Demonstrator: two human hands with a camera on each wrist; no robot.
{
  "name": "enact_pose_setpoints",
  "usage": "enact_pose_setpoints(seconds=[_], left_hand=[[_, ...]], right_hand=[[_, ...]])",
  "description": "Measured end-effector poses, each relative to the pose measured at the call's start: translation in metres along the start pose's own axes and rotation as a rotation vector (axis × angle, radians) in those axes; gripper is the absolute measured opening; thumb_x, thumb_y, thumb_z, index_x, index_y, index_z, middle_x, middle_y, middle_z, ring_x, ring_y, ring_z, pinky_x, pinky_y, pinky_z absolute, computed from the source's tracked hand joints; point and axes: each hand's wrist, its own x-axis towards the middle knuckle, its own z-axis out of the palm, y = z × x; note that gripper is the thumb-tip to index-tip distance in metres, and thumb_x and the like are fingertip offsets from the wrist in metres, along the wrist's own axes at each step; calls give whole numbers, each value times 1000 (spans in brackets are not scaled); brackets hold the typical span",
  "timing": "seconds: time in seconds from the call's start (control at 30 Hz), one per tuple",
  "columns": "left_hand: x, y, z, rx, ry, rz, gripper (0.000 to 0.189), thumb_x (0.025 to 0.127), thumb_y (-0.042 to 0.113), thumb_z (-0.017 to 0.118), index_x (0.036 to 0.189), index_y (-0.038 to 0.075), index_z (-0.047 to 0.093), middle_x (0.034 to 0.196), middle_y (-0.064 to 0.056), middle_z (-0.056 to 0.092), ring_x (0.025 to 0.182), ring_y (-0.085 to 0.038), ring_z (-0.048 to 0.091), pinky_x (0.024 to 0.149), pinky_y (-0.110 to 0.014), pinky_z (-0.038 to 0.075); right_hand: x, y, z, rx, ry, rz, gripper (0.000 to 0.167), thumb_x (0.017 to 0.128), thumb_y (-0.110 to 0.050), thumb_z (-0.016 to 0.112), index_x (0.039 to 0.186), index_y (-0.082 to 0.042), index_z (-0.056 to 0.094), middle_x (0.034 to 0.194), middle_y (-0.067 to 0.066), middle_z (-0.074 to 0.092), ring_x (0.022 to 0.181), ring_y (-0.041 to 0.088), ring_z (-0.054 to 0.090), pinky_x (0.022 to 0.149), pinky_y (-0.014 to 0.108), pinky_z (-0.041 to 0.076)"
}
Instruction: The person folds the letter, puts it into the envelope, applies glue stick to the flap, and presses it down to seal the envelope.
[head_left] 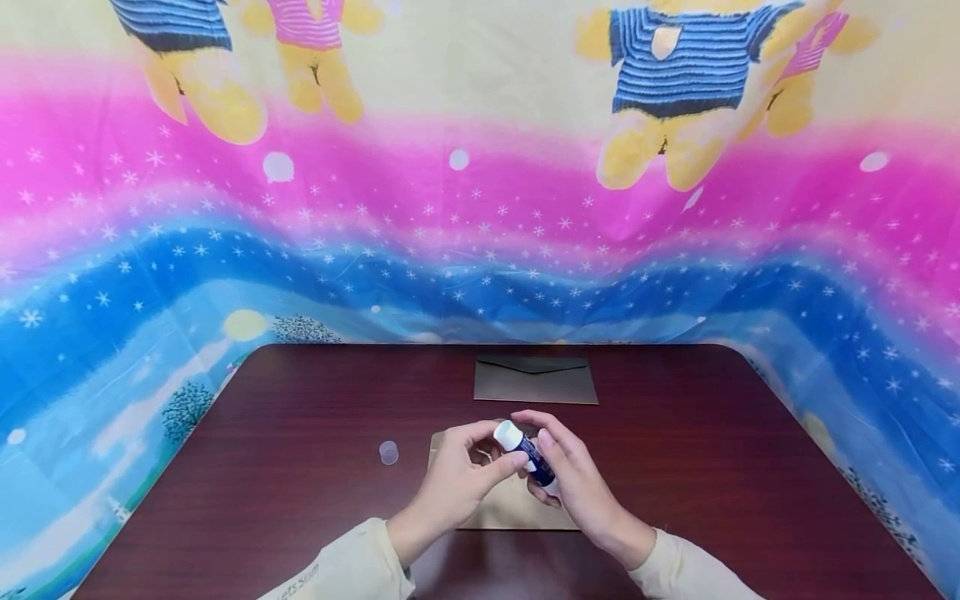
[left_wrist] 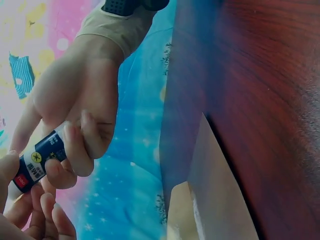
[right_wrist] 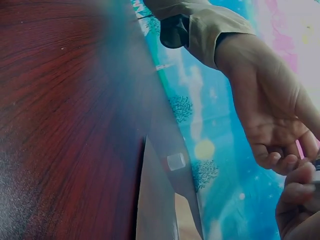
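My right hand (head_left: 581, 487) grips a dark blue glue stick (head_left: 536, 461), its fingers curled round the lower part of the tube. The white end (head_left: 508, 433) of the stick tilts up and to the left. My left hand (head_left: 457, 475) pinches the tube near this end, with the thumb along its side. The left wrist view shows the printed label of the glue stick (left_wrist: 39, 160) between both hands; in the right wrist view it is mostly cut off. Below the hands lies a tan envelope (head_left: 517, 510), partly hidden. Left of it, a clear cap (head_left: 388, 452) is on the table.
A darker brown envelope (head_left: 536, 385) lies near the far edge of the dark red wooden table (head_left: 300, 433). Behind and beside the table hangs a printed curtain (head_left: 450, 217) in pink, blue and cream.
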Motion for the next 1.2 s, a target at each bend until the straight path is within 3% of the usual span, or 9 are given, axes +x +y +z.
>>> enact_pose_setpoints(seconds=[0.13,0.33,0.5,0.7,0.9,0.97,1.07,1.2], left_hand=[[0,-3,-5,-29,58,-36,16,90,14,76,101,4,74,86,-17,72,71,-3,62,67,-22,55],[3,-4,-11,-117,161,-100,15,90,12,75,101,2,73,78,-9,70,66,-5,63,66,-23,55],[3,-6,-9,-137,198,-112,16,91,11,75,101,0,71,77,-8,69,65,-6,62,59,-21,50],[1,-9,-1,-163,186,-98,24,89,10,77,110,0,71,95,-22,73,72,-6,65,62,-21,52],[-1,-9,2,-101,199,-71,21,85,12,81,105,7,75,95,-16,75,74,-8,67,66,-21,55],[-2,-7,3,-79,199,-56,19,85,13,81,103,9,76,93,-13,75,74,-8,66,65,-22,55],[-3,-6,4,-78,205,-29,17,85,12,81,101,9,77,92,-14,75,74,-7,65,64,-22,54],[-4,-7,5,-85,229,-31,17,85,12,81,101,9,77,92,-13,76,74,-6,65,63,-20,54]], right_hand=[[-1,4,-3,-68,22,-2,31,108,-10,40,135,6,45,88,-2,64,61,5,57,40,27,44],[-7,12,-5,-225,135,-22,27,94,0,65,120,1,55,91,-6,67,71,2,62,47,28,51],[-8,16,-3,-251,206,-31,28,87,2,73,110,-1,58,85,-7,67,74,2,64,51,25,53],[-9,21,-3,-146,199,-28,28,88,6,71,111,7,55,85,-12,68,69,1,66,48,29,53],[-10,26,-7,-63,103,-29,22,96,4,61,115,12,55,90,-11,70,66,3,67,48,27,53],[-11,26,-9,1,23,-9,16,104,-2,51,114,9,57,91,-10,70,66,3,66,51,26,54],[-13,25,-10,96,-47,62,26,110,-12,37,120,-2,60,96,-8,71,67,3,66,55,23,56],[-15,23,-11,159,-8,141,22,108,-12,45,129,-13,53,99,-6,72,66,4,65,58,19,54]])
